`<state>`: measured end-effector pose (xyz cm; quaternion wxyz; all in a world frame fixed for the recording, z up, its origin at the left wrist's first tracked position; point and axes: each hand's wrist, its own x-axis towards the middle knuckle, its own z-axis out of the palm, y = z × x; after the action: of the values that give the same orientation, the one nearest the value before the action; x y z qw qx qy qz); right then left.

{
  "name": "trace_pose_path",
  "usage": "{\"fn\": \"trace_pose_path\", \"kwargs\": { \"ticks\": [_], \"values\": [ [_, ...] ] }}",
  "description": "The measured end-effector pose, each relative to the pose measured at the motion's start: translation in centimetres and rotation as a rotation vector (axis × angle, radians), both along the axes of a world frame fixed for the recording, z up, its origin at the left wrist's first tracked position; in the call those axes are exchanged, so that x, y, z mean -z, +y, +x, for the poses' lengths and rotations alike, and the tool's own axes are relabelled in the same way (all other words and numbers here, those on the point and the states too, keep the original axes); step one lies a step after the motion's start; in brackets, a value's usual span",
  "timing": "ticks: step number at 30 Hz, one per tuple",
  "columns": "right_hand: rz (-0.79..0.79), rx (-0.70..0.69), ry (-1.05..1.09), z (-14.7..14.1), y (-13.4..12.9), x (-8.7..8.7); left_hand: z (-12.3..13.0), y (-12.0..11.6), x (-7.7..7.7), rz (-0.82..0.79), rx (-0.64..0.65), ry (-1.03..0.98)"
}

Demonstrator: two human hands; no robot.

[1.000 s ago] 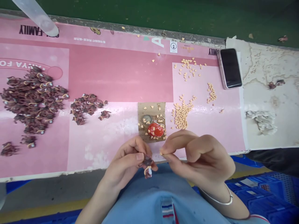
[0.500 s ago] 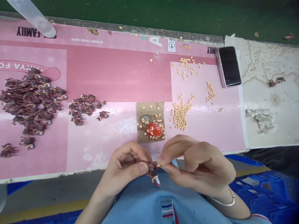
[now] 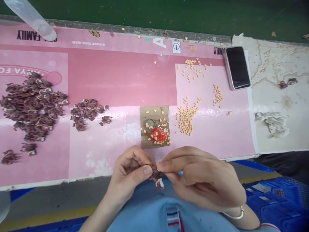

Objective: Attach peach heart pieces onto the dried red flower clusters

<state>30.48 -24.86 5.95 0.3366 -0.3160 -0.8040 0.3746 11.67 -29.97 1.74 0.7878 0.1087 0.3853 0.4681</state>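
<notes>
Between the thumb and fingers of my left hand [image 3: 131, 172] is a small dark brown figurine [image 3: 156, 175], with a yellow band and a whitish part at its lower end. My right hand [image 3: 200, 177] is closed in against the figurine's right side. Its fingertip presses a tiny yellow piece [image 3: 158, 169], mostly covered, against the figurine. Just beyond my hands lies a brown card [image 3: 147, 141] bearing a red glossy blob [image 3: 159, 134], a grey bottle cap [image 3: 150, 123] and scattered yellow pieces. A pile of loose yellow pieces [image 3: 185, 119] sits to its right.
A large heap of similar figurines [image 3: 33, 106] covers the left of the pink sheet, with a smaller group [image 3: 88, 111] beside it. At the right are a phone [image 3: 238, 67] and a crumpled white scrap [image 3: 272, 122]. A translucent tube [image 3: 33, 21] juts in top left. Blue crates [image 3: 277, 206] stand below.
My right hand has moved left, bringing the yellow piece from beside the figurine onto it. The left hand keeps its grip, and the figurine has shifted slightly up and left.
</notes>
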Motion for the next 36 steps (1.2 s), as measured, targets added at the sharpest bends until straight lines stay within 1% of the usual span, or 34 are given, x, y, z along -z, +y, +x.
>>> {"fn": "trace_pose_path", "kwargs": {
  "ticks": [5, 8, 10, 12, 14, 18, 20, 24, 27, 31, 36],
  "values": [
    [0.017, 0.137, 0.056, -0.6, -1.0, 1.1, 0.8, 0.4, -0.3, 0.014, -0.073, 0.065],
    [-0.013, 0.236, 0.179, -1.0, -1.4, 1.6, 1.1, 0.6, -0.6, 0.023, -0.049, 0.044],
    [-0.089, 0.276, 0.238, -0.9, -1.5, 1.7, 1.2, 0.7, -0.6, 0.023, -0.013, 0.022],
    [-0.182, 0.272, 0.258, -0.6, -1.4, 1.6, 1.2, 0.7, -0.6, 0.013, 0.014, 0.003],
    [-0.24, 0.234, 0.25, -0.2, -1.1, 1.4, 1.1, 0.6, -0.5, 0.001, 0.029, -0.006],
    [-0.285, 0.152, 0.278, 0.3, -0.6, 1.2, 1.1, 0.5, -0.3, -0.035, 0.068, -0.028],
    [-0.299, 0.154, 0.305, 0.3, -0.6, 1.2, 1.1, 0.6, -0.3, -0.049, 0.083, -0.029],
    [-0.288, 0.213, 0.306, -0.1, -1.1, 1.5, 1.2, 0.7, -0.4, -0.06, 0.07, -0.015],
    [-0.224, 0.243, 0.278, -0.3, -1.4, 1.6, 1.3, 0.6, -0.4, -0.062, 0.047, -0.021],
    [-0.104, 0.204, 0.246, -0.3, -1.3, 1.7, 1.4, 0.5, -0.4, -0.065, 0.022, -0.027],
    [-0.057, 0.174, 0.226, -0.3, -1.2, 1.8, 1.5, 0.6, -0.4, -0.071, -0.01, -0.021]
  ]
}}
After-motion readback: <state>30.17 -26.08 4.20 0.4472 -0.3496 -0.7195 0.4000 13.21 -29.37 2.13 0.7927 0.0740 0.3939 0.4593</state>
